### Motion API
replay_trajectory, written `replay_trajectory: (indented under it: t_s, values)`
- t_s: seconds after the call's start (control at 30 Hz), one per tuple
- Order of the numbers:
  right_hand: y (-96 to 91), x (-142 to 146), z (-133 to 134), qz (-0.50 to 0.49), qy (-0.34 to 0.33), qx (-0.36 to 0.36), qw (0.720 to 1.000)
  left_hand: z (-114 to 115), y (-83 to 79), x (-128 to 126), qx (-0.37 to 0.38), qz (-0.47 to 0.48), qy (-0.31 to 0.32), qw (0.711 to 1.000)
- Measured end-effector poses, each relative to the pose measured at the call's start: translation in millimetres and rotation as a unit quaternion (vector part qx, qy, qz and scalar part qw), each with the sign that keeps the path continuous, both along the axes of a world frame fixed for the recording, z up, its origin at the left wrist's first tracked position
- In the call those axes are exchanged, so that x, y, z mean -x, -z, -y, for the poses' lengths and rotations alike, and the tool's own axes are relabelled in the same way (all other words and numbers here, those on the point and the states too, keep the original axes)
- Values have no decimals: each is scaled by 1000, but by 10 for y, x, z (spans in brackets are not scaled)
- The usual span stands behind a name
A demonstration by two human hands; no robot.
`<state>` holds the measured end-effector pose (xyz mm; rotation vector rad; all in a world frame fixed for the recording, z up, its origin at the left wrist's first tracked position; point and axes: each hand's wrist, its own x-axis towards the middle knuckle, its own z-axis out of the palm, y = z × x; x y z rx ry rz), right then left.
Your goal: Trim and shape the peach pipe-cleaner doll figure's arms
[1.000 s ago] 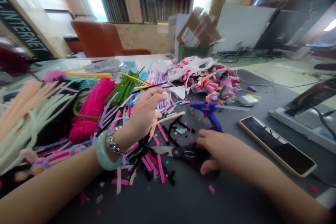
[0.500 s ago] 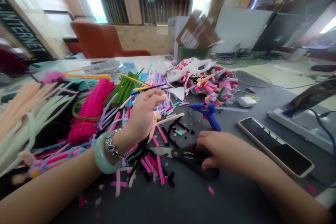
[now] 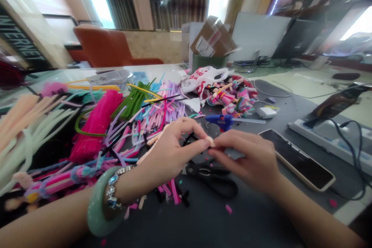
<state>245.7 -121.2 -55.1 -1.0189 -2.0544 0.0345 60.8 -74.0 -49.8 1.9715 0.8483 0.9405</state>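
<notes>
My left hand (image 3: pixel 174 147), with a jade bangle and a bracelet on its wrist, pinches a small peach chenille piece (image 3: pixel 210 141) between thumb and fingertips. From the other side, my right hand (image 3: pixel 250 157) closes thumb and fingers on the same piece. Its far end is hidden by the fingers. Under the hands lie black-handled scissors (image 3: pixel 228 188), with the blades mostly covered by my left hand. Just beyond, a blue glue gun (image 3: pixel 221 119) rests on the dark mat, its grip hidden behind my right hand.
Bundles of green (image 3: pixel 141 99), bright pink (image 3: pixel 97 126) and peach chenille stems (image 3: pixel 19 118) crowd the left side. Finished chenille dolls (image 3: pixel 232 97) pile beside a white plastic bag (image 3: pixel 203 79). A phone (image 3: pixel 299 162) and a power strip (image 3: pixel 322 143) lie right. Cut scraps surround the scissors.
My right hand has left the scissors and come up to meet my left. My left hand has moved right with the peach piece, and both now pinch it. The view has shifted slightly.
</notes>
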Motion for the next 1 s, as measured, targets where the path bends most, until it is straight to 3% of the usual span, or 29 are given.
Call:
replay_trajectory:
  t_s: [0.57,0.87,1.0]
  values:
    - [77,-48,-34,61,-17,-76,995,15,-34,14,-9,-94,-7,996]
    - [110,-64,-97,128,-40,-14,991,4,-54,58,-134,-128,0,983]
    - [165,-14,-101,137,-41,-12,990,-42,13,40,-77,-104,-18,991]
